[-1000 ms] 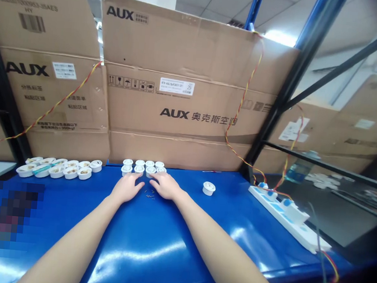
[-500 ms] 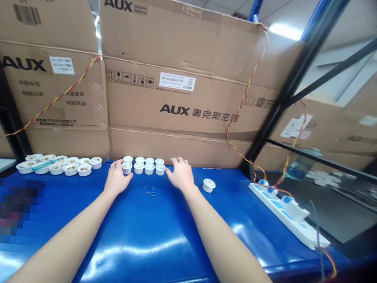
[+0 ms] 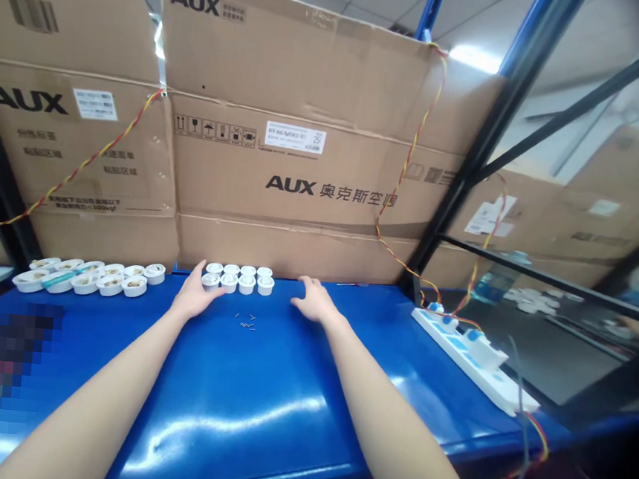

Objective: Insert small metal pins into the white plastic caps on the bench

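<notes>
Small white lidded cups [image 3: 246, 284] stand in two short rows against the cardboard at the back of the blue table. My left hand [image 3: 196, 294] is at the left end of these rows. Its fingers reach up along the side, while the thumb is spread in front of the nearest left cup. Right of the rows, with a gap between, my right hand [image 3: 317, 300] is low over the table, thumb and fingers apart and curved. I see nothing between them; the area behind the hand is hidden. Several small metal pins [image 3: 245, 325] lie loose in front of the cups.
Open white cups [image 3: 86, 283] with small contents stand at the left, a teal tool [image 3: 59, 278] across them. A white power strip [image 3: 476, 361] lies along the right side. Cardboard sheets [image 3: 299, 215] form the back wall; a black rack post [image 3: 459, 177] rises at right.
My right hand has moved right, away from the rows. The single white cup that stood at the right is out of sight behind my right hand or forearm. The view has shifted slightly.
</notes>
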Demonstrator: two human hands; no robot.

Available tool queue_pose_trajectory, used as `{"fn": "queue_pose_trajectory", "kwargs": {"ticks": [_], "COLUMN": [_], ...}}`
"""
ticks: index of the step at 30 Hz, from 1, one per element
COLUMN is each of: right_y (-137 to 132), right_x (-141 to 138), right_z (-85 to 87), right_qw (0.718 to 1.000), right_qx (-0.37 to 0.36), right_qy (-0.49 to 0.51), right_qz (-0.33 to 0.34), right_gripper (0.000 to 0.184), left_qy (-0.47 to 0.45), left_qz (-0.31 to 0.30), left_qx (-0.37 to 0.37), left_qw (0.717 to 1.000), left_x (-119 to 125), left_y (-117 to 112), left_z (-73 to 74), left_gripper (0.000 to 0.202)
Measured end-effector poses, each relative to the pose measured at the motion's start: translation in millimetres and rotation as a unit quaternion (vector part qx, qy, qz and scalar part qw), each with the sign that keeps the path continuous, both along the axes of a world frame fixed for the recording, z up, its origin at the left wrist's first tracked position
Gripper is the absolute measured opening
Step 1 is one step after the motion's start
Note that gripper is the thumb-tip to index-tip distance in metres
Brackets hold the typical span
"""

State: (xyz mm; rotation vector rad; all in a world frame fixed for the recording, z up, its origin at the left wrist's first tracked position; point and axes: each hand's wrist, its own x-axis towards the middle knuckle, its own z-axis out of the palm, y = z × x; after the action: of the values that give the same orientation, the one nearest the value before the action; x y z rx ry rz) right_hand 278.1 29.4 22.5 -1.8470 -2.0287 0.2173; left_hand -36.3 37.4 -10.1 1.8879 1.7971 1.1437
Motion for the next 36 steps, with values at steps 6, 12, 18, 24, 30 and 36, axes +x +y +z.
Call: {"fn": "queue_pose_trajectory", "kwargs": {"ticks": [6,12,18,24,30,36], "right_y": [0,-5,-16,-28,-27,-7], "right_x": [5,-13,-37,-55,-59,-28], "right_z": [5.1,-2.2,2.2,13.0,14.8,-1.4], "right_qw": [0.997,0.989,0.977,0.955,0.949,0.992], "right_qx": [-0.065,-0.017,0.065,0.126,0.112,0.126], "right_qy": [-0.031,0.03,0.057,-0.091,-0.12,0.013], "right_qz": [0.017,0.143,0.195,0.253,0.269,0.02], "right_gripper": [0.07,0.05,0.055,0.04,0.032,0.049], "left_qy": [0.026,0.051,0.065,0.083,0.155,0.206], "left_qz": [0.021,-0.172,-0.156,-0.186,-0.244,-0.307], "left_qx": [0.174,0.042,-0.007,0.028,-0.014,-0.043], "left_qw": [0.984,0.983,0.986,0.979,0.957,0.928], "left_x": [7,38,51,47,50,51], "left_y": [-18,-35,-37,-38,-43,-50], "left_z": [12.6,34.0,20.6,9.2,7.4,12.7], "left_gripper": [0.043,0.023,0.027,0.034,0.048,0.044]}}
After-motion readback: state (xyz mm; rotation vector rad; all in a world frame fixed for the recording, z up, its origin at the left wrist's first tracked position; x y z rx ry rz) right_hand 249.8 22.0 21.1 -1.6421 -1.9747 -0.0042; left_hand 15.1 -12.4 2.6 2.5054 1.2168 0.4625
